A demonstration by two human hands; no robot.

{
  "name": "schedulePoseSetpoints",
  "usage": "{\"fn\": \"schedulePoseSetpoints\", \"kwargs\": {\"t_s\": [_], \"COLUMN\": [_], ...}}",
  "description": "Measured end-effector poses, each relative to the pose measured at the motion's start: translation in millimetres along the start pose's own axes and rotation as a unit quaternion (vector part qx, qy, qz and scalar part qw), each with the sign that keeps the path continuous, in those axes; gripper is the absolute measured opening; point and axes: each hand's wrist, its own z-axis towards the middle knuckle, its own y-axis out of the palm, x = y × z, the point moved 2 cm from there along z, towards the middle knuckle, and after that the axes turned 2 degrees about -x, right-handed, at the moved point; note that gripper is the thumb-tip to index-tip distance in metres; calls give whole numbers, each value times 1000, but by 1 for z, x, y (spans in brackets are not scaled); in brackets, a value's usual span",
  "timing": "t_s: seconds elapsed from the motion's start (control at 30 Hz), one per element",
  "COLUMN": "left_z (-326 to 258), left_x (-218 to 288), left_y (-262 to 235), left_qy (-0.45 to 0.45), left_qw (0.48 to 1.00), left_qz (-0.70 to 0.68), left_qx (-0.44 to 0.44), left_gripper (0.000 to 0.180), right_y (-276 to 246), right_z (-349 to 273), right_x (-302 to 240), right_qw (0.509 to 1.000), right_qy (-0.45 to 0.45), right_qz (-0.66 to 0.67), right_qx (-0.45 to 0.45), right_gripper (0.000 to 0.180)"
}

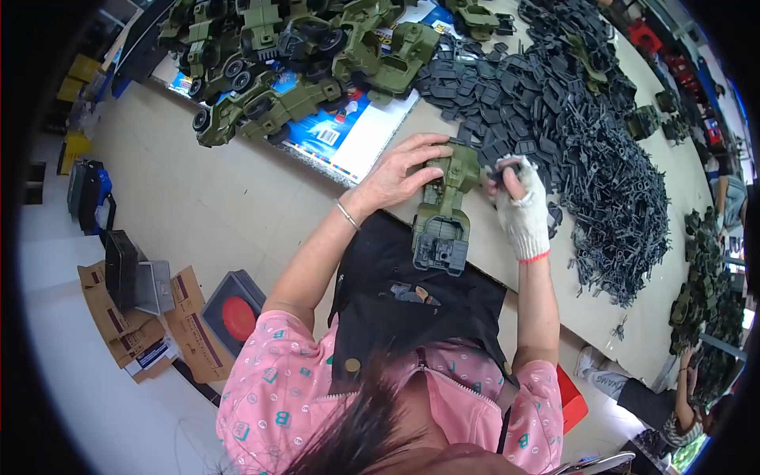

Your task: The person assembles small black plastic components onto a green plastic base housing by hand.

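Note:
My bare left hand (402, 172), with a bracelet at the wrist, is closed over the far left side of a green toy military truck (450, 186). The truck lies along the table's near edge, a dark grey part (440, 252) at its near end. Just right of it is my right hand (522, 202), in a white knitted glove with bare fingertips. Its thumb and fingers are pinched on a small dark piece, blurred and partly hidden, apart from the truck. Beyond that hand spreads a heap of flat dark grey plastic parts (507, 103).
More green toy vehicles (317, 63) are heaped at the far left on printed sheets (348, 142). Thin dark plastic parts (617, 214) form a mound on the right. Cardboard boxes (127, 309) and a grey bin (233, 309) stand lower left. Another person (681, 412) is at far right.

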Motion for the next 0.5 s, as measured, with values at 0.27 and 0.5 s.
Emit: {"fn": "schedulePoseSetpoints", "kwargs": {"t_s": [0.27, 0.5], "left_z": [-1, 0], "left_x": [-10, -11], "left_y": [0, -3], "left_qy": [17, -8], "left_qw": [997, 996], "left_qz": [-30, -66], "left_qx": [63, 56], "left_gripper": [38, 40], "right_y": [47, 53], "right_z": [18, 23], "right_x": [-23, -33], "right_qw": [902, 847], "right_qy": [-65, -106], "right_qz": [-427, -522], "right_qx": [23, 5], "right_gripper": [30, 25]}}
